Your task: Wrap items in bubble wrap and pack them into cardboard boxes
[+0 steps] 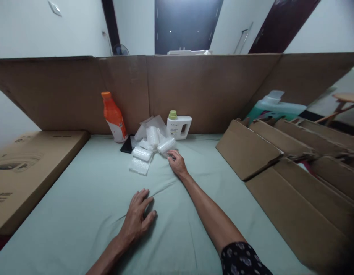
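Note:
My right hand [177, 163] reaches forward with curled fingers at the near right edge of a loose pile of bubble wrap [167, 145]. Its fingertips appear to pinch that edge, though the contact is small and partly hidden. My left hand [138, 214] lies open and palm down on the pale green sheet [177, 236], fingers spread and holding nothing. Rolled and flat pieces make up the pile, and a flat bubble wrap piece [140, 165] lies at its near left. Beside the pile on the left is a black flat object [126, 146], partly covered.
Behind the pile stand an orange-and-white bottle [115, 118] and a white jug with a green cap [177, 126]. A cardboard panel [194, 91] closes off the back. A flat carton [30, 164] lies left. Divided cardboard boxes [294, 183] stand right, with a green jug [275, 107] behind.

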A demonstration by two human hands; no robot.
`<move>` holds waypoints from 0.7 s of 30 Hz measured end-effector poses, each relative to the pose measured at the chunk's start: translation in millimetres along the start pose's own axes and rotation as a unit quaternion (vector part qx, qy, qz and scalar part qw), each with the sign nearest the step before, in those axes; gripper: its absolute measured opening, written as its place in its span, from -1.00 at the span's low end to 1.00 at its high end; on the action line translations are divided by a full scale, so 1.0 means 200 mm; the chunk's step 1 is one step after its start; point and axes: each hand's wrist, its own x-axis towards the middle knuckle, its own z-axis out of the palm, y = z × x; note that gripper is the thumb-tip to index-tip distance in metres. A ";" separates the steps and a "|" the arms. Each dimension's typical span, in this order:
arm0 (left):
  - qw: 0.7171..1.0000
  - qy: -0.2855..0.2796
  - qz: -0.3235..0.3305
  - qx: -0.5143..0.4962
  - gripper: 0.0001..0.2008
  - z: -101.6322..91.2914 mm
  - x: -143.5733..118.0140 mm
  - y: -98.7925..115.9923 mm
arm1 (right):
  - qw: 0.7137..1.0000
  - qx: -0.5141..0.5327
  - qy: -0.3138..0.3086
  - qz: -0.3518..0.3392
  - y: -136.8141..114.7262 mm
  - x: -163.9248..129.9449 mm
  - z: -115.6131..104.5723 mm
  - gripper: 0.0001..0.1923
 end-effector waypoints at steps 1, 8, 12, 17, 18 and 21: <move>1.000 0.003 -0.010 -0.006 -0.63 -0.02 0.00 0.00 | 1.000 0.000 0.008 0.003 -0.02 -0.01 -0.01 -0.70; 0.996 0.038 -0.071 0.041 -0.54 -0.17 0.27 -0.16 | 0.999 -0.032 0.009 -0.005 -0.25 -0.36 -0.18 -0.73; 0.991 -0.036 -0.069 0.112 -0.47 -0.12 0.61 -0.24 | 0.997 -0.068 -0.018 -0.016 -0.40 -0.70 -0.36 -0.78; 0.989 -0.028 -0.077 0.126 -0.43 -0.01 0.77 -0.20 | 0.971 -0.230 0.027 -0.058 -0.56 -0.98 -0.83 -0.75; 0.989 -0.011 -0.080 0.127 -0.42 0.00 0.73 -0.18 | 0.952 -0.292 0.053 -0.073 -0.58 -1.00 -0.96 -0.74; 0.992 0.036 -0.057 0.109 -0.41 0.02 0.53 -0.11 | 0.865 -0.477 0.135 -0.071 -0.61 -1.02 -1.38 -0.59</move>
